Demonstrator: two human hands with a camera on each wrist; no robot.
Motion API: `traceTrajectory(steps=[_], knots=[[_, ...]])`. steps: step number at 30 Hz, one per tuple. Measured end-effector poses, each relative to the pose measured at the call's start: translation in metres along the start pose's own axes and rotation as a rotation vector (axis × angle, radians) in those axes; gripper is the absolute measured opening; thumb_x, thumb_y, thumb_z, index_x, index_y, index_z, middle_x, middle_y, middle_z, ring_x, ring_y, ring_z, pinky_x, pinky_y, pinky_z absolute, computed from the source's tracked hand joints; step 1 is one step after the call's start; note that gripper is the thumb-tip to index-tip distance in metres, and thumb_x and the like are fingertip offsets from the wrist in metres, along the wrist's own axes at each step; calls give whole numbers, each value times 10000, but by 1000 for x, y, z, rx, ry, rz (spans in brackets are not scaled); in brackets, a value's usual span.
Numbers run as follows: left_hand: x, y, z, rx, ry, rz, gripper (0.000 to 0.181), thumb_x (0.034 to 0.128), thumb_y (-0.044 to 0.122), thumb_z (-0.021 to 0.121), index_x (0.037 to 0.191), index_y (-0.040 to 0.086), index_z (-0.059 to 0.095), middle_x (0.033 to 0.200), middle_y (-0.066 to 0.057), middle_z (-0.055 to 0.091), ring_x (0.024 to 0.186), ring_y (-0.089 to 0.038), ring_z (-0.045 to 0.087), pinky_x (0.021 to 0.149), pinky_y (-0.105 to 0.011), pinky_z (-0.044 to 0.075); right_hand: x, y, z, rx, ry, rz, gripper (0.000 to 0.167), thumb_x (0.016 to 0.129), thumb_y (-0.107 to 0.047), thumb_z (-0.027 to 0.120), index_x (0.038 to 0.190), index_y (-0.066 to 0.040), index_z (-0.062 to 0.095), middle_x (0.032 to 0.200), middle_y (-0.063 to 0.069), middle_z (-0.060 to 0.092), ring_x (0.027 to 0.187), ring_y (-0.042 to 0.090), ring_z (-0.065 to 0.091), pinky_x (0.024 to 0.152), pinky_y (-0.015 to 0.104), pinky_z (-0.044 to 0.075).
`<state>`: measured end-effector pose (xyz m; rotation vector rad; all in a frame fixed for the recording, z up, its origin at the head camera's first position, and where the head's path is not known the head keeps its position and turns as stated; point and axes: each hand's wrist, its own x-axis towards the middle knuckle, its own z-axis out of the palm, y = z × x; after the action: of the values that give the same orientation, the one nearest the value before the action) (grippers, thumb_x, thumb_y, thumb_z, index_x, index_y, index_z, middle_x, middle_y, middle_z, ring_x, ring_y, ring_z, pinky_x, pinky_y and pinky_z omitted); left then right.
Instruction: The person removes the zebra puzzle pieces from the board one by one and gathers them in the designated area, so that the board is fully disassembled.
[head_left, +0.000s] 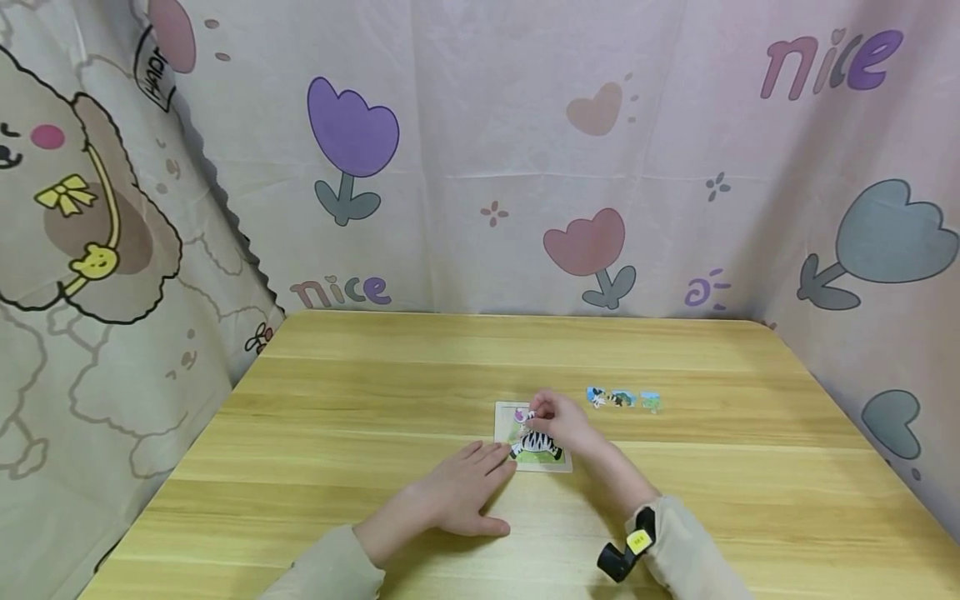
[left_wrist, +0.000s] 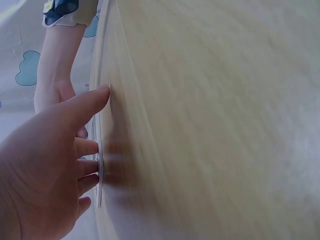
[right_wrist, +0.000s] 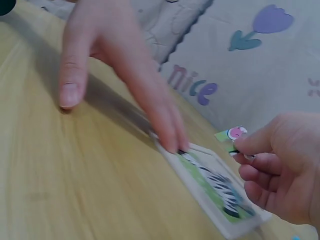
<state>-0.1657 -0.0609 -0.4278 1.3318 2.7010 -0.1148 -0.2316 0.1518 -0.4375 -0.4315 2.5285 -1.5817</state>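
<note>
A small zebra puzzle board point(head_left: 543, 468) with a pale border lies on the wooden table, its zebra body point(right_wrist: 220, 182) showing in the right wrist view. My left hand point(head_left: 468, 492) rests palm down with straight fingers, their tips on the board's left edge; the thumb is spread apart. Above the upper part of the board, my right hand point(head_left: 566, 423) pinches a small puzzle piece point(right_wrist: 237, 132) with pink, white and green on it between thumb and index finger. In the left wrist view, the board is seen edge-on beneath my left fingertips.
Up and right of the board, a zebra-patterned puzzle piece point(head_left: 596, 397), a middle piece point(head_left: 622, 398) and a green-blue piece point(head_left: 651, 402) lie in a row on the table point(head_left: 337, 400). Printed curtains point(head_left: 465, 100) hang behind the table and along its sides.
</note>
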Motion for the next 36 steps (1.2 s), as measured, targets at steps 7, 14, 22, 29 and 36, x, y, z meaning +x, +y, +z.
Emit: traceTrajectory(steps=[7, 14, 22, 29, 36], knots=[[-2, 0, -1, -7, -3, -9, 807, 859, 644, 432, 1452, 112, 305, 1513, -96, 229, 1381, -233, 210, 1124, -375, 160, -13, 13, -31, 42, 48, 60, 168, 811, 0, 650, 927, 9, 529, 745, 33, 539, 652, 150, 491, 525, 202, 423], [-3, 2, -3, -4, -4, -5, 807, 865, 642, 424, 1456, 108, 295, 1515, -94, 224, 1384, -227, 198, 1124, -370, 162, -33, 19, -66, 6, 86, 81, 175, 809, 13, 652, 931, 51, 534, 740, 42, 543, 636, 119, 480, 508, 193, 402], [-5, 1, -4, -16, -9, -9, 802, 869, 637, 421, 1459, 110, 292, 1519, -87, 212, 1388, -226, 187, 1123, -377, 167, -40, 44, -91, -133, 131, 129, 178, 794, -62, 695, 888, 16, 565, 710, 6, 563, 663, 115, 490, 563, 213, 392], [-5, 2, -4, -19, -17, -13, 797, 869, 640, 418, 1461, 123, 292, 1520, -74, 216, 1388, -217, 188, 1123, -377, 168, -39, 48, -89, -238, 149, 135, 171, 784, -98, 718, 867, 7, 613, 741, 23, 604, 699, 136, 529, 625, 252, 426], [-5, 1, -4, -20, -11, -13, 796, 871, 637, 415, 1463, 119, 288, 1522, -78, 208, 1389, -221, 183, 1124, -379, 163, -33, 48, -83, -354, 191, 133, 107, 794, -104, 699, 843, -20, 656, 740, 14, 596, 692, 141, 513, 623, 282, 420]])
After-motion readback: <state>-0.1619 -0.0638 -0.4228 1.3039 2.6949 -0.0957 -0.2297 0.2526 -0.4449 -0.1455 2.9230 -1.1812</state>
